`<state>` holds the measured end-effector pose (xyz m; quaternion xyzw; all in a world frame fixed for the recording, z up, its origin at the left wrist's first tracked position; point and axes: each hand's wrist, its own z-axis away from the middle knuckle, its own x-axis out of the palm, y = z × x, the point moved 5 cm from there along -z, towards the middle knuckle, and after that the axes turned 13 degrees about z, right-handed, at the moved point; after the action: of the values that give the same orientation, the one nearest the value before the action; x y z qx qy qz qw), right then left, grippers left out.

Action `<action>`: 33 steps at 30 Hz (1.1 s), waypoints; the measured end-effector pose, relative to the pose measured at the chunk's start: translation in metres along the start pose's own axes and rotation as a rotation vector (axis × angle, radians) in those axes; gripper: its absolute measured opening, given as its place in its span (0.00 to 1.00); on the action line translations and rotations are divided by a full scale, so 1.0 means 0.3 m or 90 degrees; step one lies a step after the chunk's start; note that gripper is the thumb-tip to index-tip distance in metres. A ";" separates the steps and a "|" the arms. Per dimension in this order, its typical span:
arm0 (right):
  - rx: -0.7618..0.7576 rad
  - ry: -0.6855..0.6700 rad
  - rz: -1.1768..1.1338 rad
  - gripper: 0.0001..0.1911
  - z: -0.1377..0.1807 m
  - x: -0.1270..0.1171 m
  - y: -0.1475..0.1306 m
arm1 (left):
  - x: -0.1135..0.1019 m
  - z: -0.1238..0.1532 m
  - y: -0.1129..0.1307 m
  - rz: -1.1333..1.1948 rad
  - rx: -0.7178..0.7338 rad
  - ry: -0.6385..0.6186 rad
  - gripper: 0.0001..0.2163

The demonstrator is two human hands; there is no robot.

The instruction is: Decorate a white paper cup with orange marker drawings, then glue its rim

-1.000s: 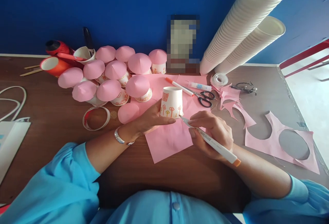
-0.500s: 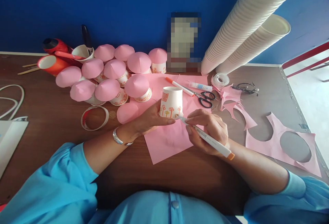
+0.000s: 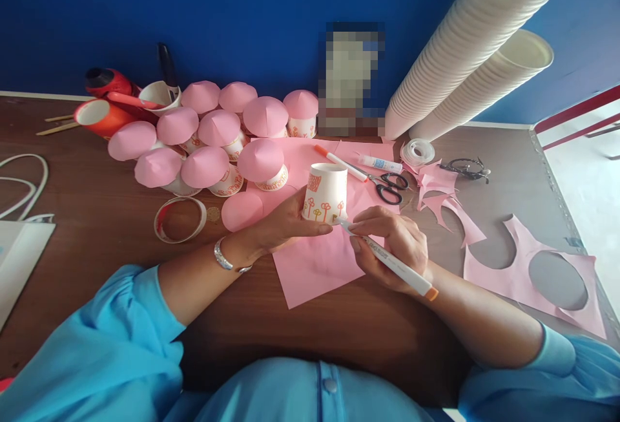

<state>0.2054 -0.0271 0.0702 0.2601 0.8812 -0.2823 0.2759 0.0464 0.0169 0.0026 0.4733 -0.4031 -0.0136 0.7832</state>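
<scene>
My left hand [image 3: 290, 223] is closed around the lower left side of a white paper cup [image 3: 330, 188], held upside down above pink paper [image 3: 310, 273]. Orange and yellowish flowers run along the cup's lower edge, with an orange patch at its upper left. Between the fingers of my right hand [image 3: 392, 244] is a white marker pen [image 3: 404, 271] with an orange end. Its tip touches the cup near the lower right edge, beside a small yellowish mark. Behind the cup lie an orange-capped marker [image 3: 341, 163], scissors [image 3: 391, 187] with black handles and a glue stick [image 3: 380, 163].
Several cups with pink paper cones [image 3: 196, 167] stand at the left, near a tape roll [image 3: 179, 220]. Tall stacks of paper cups [image 3: 465, 41] lean against the blue wall at the right. Pink scraps [image 3: 523, 280], glasses [image 3: 465, 168] and clear tape [image 3: 417, 151] lie on the right.
The pen tip stays at the cup's lower right, where the yellowish mark has grown slightly. The view has shifted a little; both hands keep their hold.
</scene>
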 end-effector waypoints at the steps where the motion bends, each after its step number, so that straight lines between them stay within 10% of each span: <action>1: -0.002 0.000 0.002 0.08 -0.001 0.000 -0.001 | 0.000 0.000 0.000 -0.001 -0.001 0.000 0.22; 33: 0.009 -0.007 0.002 0.11 0.005 -0.004 0.006 | -0.001 0.004 0.001 -0.005 -0.003 -0.018 0.25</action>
<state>0.2079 -0.0273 0.0693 0.2620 0.8773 -0.2895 0.2790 0.0454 0.0163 0.0028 0.4725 -0.4125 -0.0242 0.7785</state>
